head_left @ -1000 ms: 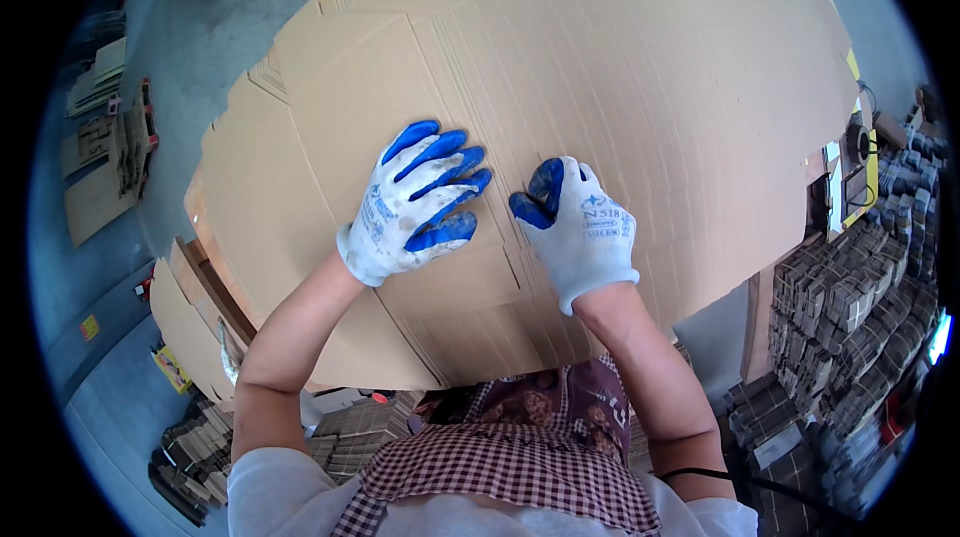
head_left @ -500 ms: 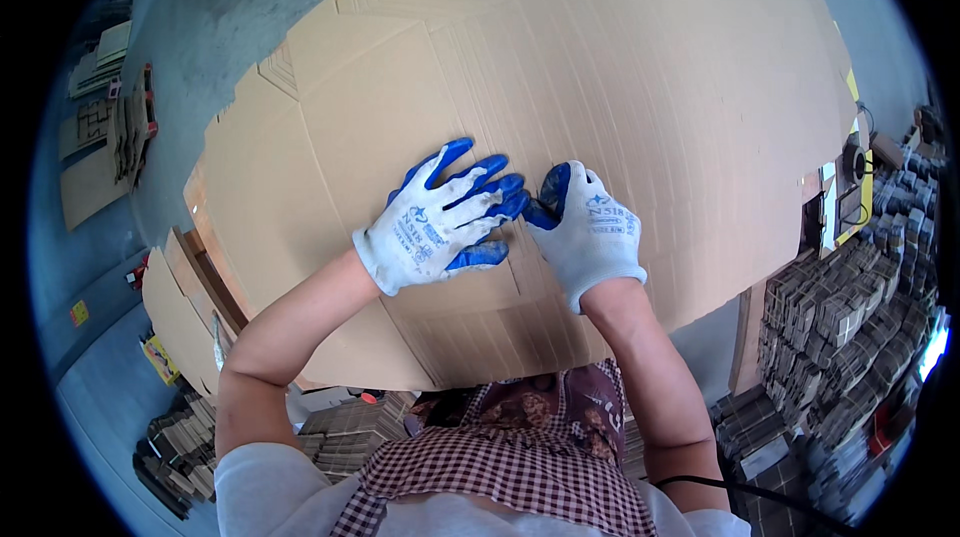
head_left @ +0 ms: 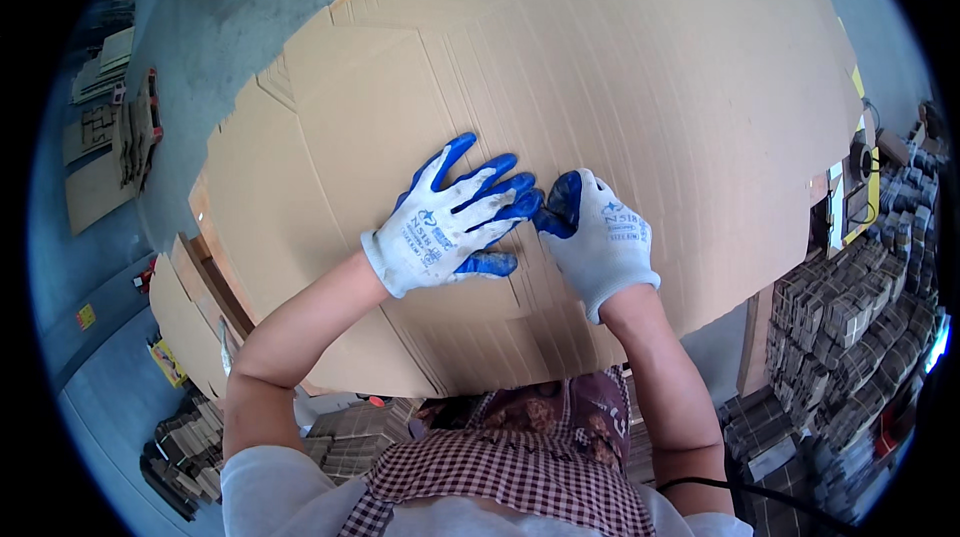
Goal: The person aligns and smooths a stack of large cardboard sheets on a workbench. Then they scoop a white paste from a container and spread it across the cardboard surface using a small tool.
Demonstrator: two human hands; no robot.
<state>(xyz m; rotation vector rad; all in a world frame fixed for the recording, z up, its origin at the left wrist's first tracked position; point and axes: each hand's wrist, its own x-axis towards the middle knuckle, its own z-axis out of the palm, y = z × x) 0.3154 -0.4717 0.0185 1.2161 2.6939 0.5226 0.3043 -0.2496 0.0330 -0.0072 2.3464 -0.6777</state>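
A broad sheet of brown cardboard, scored with many parallel crease lines, lies in front of me. My left hand, in a white knit glove with blue-coated fingers, rests flat on it with the fingers spread. Close beside those fingertips is my right hand, gloved the same way. Its fingers are curled and pinched down at the cardboard surface. Whatever lies between them is hidden by the glove. A short cut or slit line runs in the sheet just below the two hands.
Bundled stacks of flat cardboard stand on the floor at the right, with more bundles at the lower left. A wooden edge shows under the sheet's left side. Leaning boards stand farther left. A black cable crosses at the lower right.
Both hands sit slightly farther right in the picture, and the whole view has shifted a little with them. The left hand stays flat and the right stays pinched.
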